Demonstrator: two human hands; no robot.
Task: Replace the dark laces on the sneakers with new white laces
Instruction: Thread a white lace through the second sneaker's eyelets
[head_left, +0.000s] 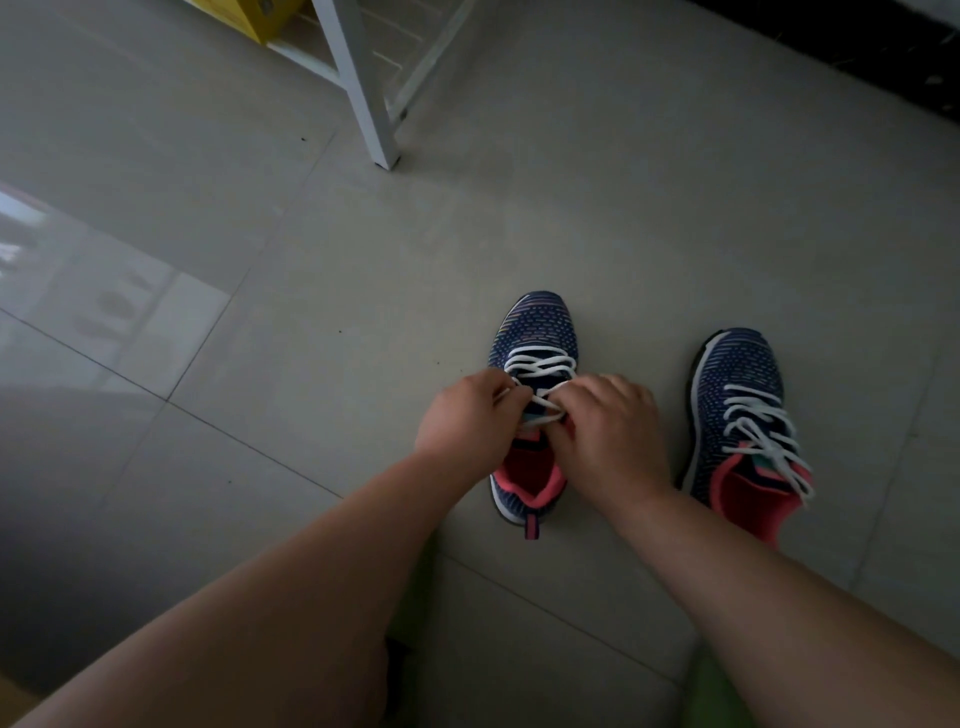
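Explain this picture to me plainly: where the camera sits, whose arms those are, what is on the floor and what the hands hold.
There is one picture, taken by a wide-angle camera worn on a person's head, looking forward and down. There is no machine: the two bare arms are the wearer's own. On the tiled floor stand two dark knit sneakers with pink linings, toes pointing away. The left sneaker is being worked on: the left hand and the right hand meet over its upper eyelets, each pinching part of its white lace. The right sneaker stands apart, untouched, already threaded with a white lace. A white furniture leg stands further back.
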